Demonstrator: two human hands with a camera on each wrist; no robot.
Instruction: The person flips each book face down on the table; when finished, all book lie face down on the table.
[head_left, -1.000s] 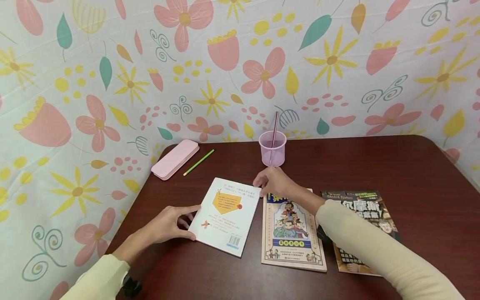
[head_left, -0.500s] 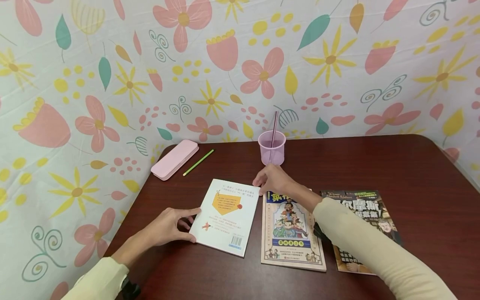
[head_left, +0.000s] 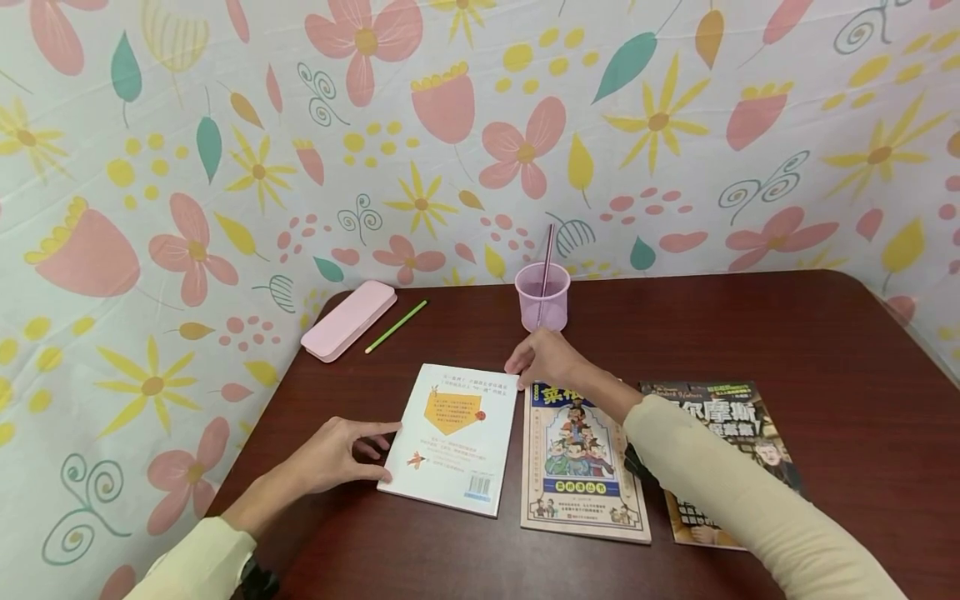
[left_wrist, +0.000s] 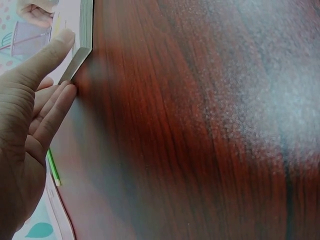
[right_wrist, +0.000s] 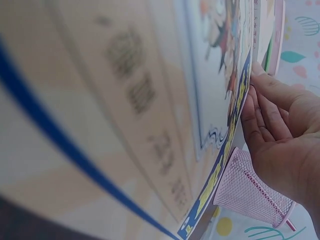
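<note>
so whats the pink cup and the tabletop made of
The round pink mesh pen cup looks like painted wire mesh: its wall is a fine open grid, probably metal. The dark red-brown tabletop looks like glossy wood or wood-grain laminate, streaked and reflective.

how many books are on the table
3, in a row near the front edge: a white book touched by both hands, a beige illustrated book in the middle, and a dark book partly under the right sleeve.

White paperback (head_left: 453,437), back cover up: orange pentagon panel, barcode at lower right corner. Flat on dark wood table (head_left: 750,333), slightly skewed, just left of beige illustrated book (head_left: 581,467). Near-left corner and far-right corner each under fingertips.
</note>
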